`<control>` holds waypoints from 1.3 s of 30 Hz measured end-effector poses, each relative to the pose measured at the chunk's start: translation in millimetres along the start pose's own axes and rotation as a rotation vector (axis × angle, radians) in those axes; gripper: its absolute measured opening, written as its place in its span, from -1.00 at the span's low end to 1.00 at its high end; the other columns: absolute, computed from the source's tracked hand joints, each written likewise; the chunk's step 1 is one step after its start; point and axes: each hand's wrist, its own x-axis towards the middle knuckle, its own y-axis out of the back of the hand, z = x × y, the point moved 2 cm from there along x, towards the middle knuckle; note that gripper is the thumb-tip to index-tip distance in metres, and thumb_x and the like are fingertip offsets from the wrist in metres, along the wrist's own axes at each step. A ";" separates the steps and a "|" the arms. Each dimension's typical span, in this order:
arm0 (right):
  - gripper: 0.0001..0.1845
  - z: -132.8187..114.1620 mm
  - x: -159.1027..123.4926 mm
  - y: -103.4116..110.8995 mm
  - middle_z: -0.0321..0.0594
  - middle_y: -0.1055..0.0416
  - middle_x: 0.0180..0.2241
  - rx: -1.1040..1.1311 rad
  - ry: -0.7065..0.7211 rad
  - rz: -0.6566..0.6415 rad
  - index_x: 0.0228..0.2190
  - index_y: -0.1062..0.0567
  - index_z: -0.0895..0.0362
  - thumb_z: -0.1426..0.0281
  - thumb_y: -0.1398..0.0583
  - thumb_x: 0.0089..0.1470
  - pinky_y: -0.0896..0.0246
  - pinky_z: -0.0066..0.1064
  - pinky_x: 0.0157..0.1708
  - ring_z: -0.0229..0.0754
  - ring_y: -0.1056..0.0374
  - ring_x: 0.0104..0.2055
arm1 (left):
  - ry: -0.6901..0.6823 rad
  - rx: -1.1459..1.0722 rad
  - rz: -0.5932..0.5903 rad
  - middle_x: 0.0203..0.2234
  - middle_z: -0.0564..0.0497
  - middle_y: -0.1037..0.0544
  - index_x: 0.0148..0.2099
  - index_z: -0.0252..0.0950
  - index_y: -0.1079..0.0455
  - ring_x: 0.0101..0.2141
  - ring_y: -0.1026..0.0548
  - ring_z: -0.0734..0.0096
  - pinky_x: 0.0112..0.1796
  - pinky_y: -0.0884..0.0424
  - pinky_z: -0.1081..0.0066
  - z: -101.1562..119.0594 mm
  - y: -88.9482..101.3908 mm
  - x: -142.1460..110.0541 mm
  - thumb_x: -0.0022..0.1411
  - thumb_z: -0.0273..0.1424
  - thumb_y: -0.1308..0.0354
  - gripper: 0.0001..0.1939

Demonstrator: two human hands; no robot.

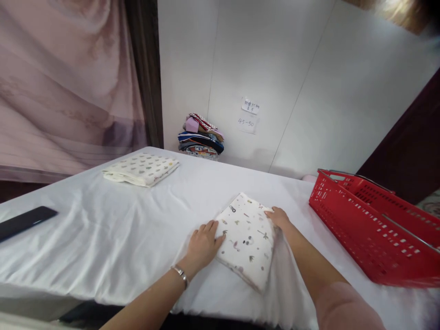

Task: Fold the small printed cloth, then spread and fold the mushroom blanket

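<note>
A folded white cloth with small printed figures (245, 240) lies on the white-covered table (103, 229) in front of me. My left hand (202, 243) rests flat on the cloth's left edge, fingers stretched out, with a bracelet on the wrist. My right hand (279, 217) lies on the cloth's right edge, fingers extended and pressing down. Neither hand grips anything.
A second folded patterned cloth (140, 168) lies at the far left of the table. A red plastic basket (374, 227) stands at the right. A stack of colourful fabrics (201, 137) sits by the back wall. A dark flat object (24, 221) lies at the left edge.
</note>
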 end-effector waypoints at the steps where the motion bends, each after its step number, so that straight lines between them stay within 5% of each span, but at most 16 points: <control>1: -0.49 -8.8 -0.6 0.6 0.05 -0.33 -0.02 -0.020 0.020 0.013 -0.04 -0.38 0.24 0.27 -0.14 -0.03 -0.08 -0.26 -0.04 0.04 -0.21 0.05 | -0.009 -0.006 0.004 0.04 -0.09 -0.35 0.12 -0.22 -0.20 -0.04 -0.31 0.15 -0.10 -0.24 0.17 0.1 -0.2 -1.7 0.25 -0.17 0.14 -0.55; 6: -0.48 -85.1 -31.6 -4.2 -0.05 -0.13 0.15 0.007 0.443 0.112 0.09 -0.21 0.20 0.26 -0.01 0.12 0.16 -0.31 0.14 -0.11 0.02 0.19 | -0.030 -0.005 0.042 0.05 -0.10 -0.34 0.15 -0.25 -0.17 -0.02 -0.30 0.15 -0.06 -0.23 0.16 -2.5 -2.5 -3.8 0.26 -0.19 0.13 -0.53; 10: -0.37 -139.4 -62.8 -32.5 -0.08 0.09 0.24 0.052 0.542 -0.069 0.16 -0.08 0.18 0.15 0.05 0.14 0.33 -0.18 0.19 -0.07 0.24 0.28 | -0.043 0.022 0.074 0.07 -0.13 -0.32 0.15 -0.28 -0.17 0.00 -0.29 0.14 -0.04 -0.22 0.15 -1.8 -5.2 -4.8 0.26 -0.21 0.12 -0.53; 13: -0.31 -157.6 -74.9 -55.3 -0.07 0.16 0.26 0.033 0.570 -0.199 0.19 -0.03 0.20 0.06 0.11 0.15 0.42 -0.12 0.20 -0.05 0.34 0.30 | -0.047 0.031 0.081 0.07 -0.13 -0.32 0.15 -0.27 -0.18 0.01 -0.29 0.13 -0.05 -0.22 0.14 -2.2 -6.7 -5.6 0.26 -0.22 0.11 -0.55; 19: -0.30 -153.4 -68.1 -56.6 -0.13 0.20 0.27 0.134 0.547 -0.295 0.21 0.03 0.18 0.08 0.09 0.14 0.45 -0.19 0.22 -0.13 0.37 0.30 | -0.059 0.044 0.123 0.04 -0.13 -0.34 0.15 -0.30 -0.17 -0.01 -0.30 0.15 -0.06 -0.24 0.16 -4.2 -7.2 -7.3 0.27 -0.22 0.13 -0.54; 26: -0.29 -139.8 -30.6 -49.2 0.00 0.15 0.25 0.011 0.269 -0.112 0.19 -0.03 0.31 0.13 0.07 0.13 0.39 -0.14 0.20 -0.01 0.31 0.29 | -0.057 0.048 0.117 0.04 -0.13 -0.35 0.14 -0.31 -0.19 -0.01 -0.31 0.15 -0.06 -0.26 0.16 -3.8 -5.7 -7.2 0.26 -0.23 0.10 -0.54; 39: -0.30 -150.4 -12.2 -72.0 -0.03 0.14 0.25 -0.075 0.382 -0.142 0.17 -0.09 0.27 0.08 0.13 0.14 0.44 -0.16 0.19 -0.05 0.32 0.29 | -0.037 0.037 0.088 0.05 -0.13 -0.35 0.15 -0.32 -0.19 0.00 -0.30 0.14 -0.05 -0.25 0.15 -5.3 -9.7 -4.8 0.25 -0.24 0.10 -0.53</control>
